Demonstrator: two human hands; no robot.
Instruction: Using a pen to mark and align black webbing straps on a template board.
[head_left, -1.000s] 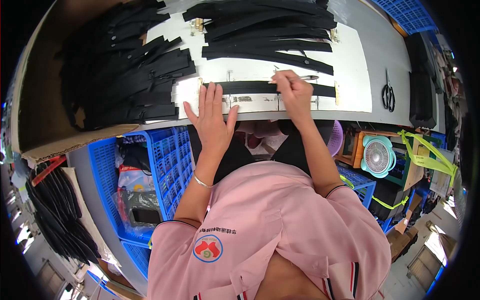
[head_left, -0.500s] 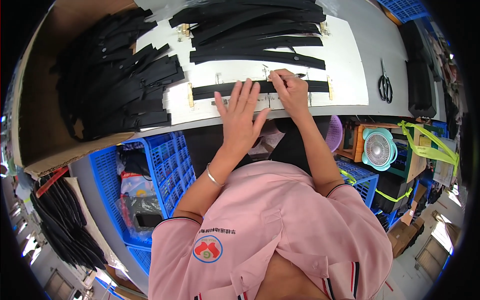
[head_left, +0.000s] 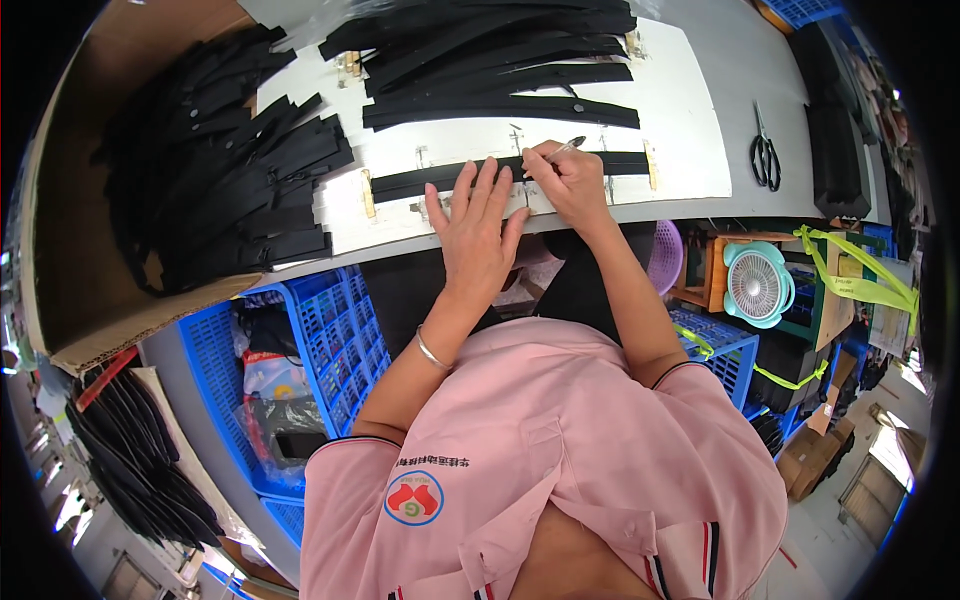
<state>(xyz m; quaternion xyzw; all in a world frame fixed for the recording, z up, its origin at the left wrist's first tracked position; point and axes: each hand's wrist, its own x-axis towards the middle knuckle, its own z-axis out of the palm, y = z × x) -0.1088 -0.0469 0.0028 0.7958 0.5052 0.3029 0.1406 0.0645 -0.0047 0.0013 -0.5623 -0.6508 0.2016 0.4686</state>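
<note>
The person's left hand lies flat with open fingers on a long black strap that rests on the white board at the table's near edge, while the right hand grips a thin pen over it.

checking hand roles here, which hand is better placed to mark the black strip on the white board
Right. The right hand already holds the silver pen with its tip at the black strip. The left hand lies flat with spread fingers on the strip and white board, pinning it.
</note>
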